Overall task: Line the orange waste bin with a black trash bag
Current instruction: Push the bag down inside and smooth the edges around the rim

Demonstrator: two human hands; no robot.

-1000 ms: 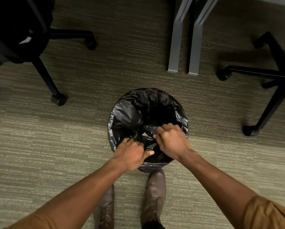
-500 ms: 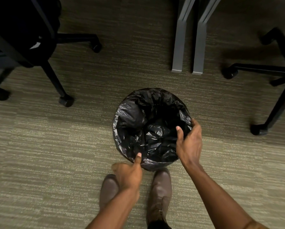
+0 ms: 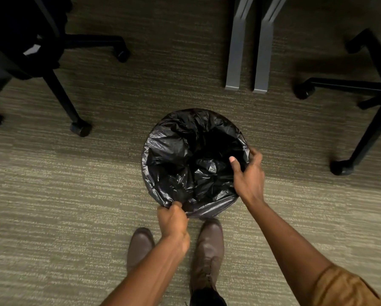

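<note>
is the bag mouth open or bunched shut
Open. The black trash bag is spread round over the bin's rim, its dark hollow showing. The left hand grips the near edge, the right hand the right edge.

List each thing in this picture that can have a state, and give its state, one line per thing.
Black trash bag: open, folded over the bin's rim, crumpled inside.
Waste bin: upright on the carpet, fully hidden by the bag.
Left hand: shut on the bag's near edge.
Right hand: gripping the right rim, thumb inside.
</note>
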